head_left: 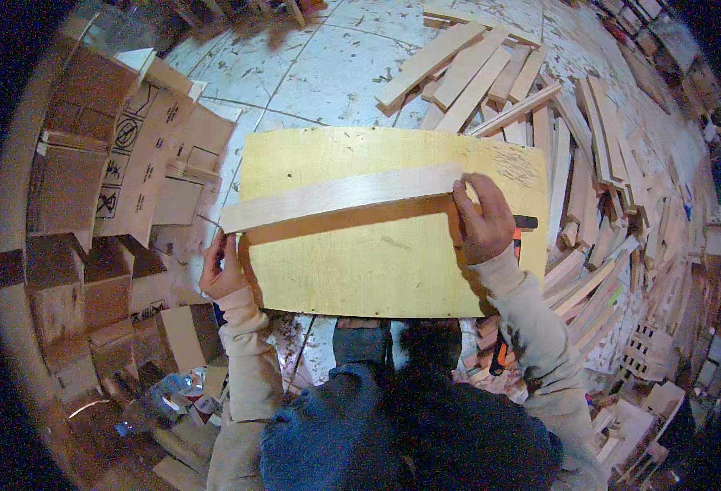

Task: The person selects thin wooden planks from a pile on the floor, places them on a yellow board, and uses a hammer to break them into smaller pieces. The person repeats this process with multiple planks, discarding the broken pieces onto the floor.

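The plank (344,195) was pinched at its ends by the left hand (224,270) and right hand (489,227) (even pressure was needed for steadiness).

This looks like a woodworking shop, or a storeroom used as one, and the wood says so most clearly. Cut boards (467,78) lie heaped on the floor just beyond the yellow table (352,278), and many more wooden strips (602,143) are piled loosely to the right of it. A pale plank (344,194) is held over the table between two bare hands (485,219), and a black and orange tool (526,222) lies by its right edge. Open cardboard boxes (151,139) crowd the left of the table. Beyond it, dark scraps litter the pale tiled floor (340,69), more workplace than home.
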Available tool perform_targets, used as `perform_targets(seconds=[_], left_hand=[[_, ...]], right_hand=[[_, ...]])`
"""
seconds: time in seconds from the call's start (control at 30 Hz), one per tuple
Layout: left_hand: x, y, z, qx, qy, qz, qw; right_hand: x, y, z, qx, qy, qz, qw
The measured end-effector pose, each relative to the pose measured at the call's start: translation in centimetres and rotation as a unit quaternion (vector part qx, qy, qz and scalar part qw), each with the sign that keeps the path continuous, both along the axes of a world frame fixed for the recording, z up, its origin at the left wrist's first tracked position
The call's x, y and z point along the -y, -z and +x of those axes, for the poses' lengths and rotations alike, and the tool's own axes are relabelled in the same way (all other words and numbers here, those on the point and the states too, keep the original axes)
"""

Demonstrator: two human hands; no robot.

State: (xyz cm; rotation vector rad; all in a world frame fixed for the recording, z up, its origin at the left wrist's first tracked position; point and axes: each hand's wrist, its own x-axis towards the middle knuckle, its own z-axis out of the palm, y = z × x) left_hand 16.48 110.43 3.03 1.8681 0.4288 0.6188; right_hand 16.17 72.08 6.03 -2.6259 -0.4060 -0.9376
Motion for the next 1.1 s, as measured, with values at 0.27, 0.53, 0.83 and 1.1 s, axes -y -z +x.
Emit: perform_targets(seconds=[0.27,0.53,0.83,1.1], left_hand=[[-2.0,-1.9,-2.6,-0.048,0.055,-0.020,0.997],[-21.4,-1.3,-15.2,-0.437,0.077,0.334,0.831],[-23.1,3.4,-14.1,-0.398,0.255,0.424,0.772],[-17.7,1.5,-10.0,-0.365,0.264,0.421,0.787]], right_hand=[[0.4,-0.5,0.0,-0.043,-0.039,-0.051,0.997],[-3.0,2.0,-1.6,-0.077,0.124,0.107,0.984],[-4.9,2.8,-1.8,-0.079,0.159,0.225,0.958],[-5.0,2.3,-2.4,-0.110,0.142,0.271,0.945]])
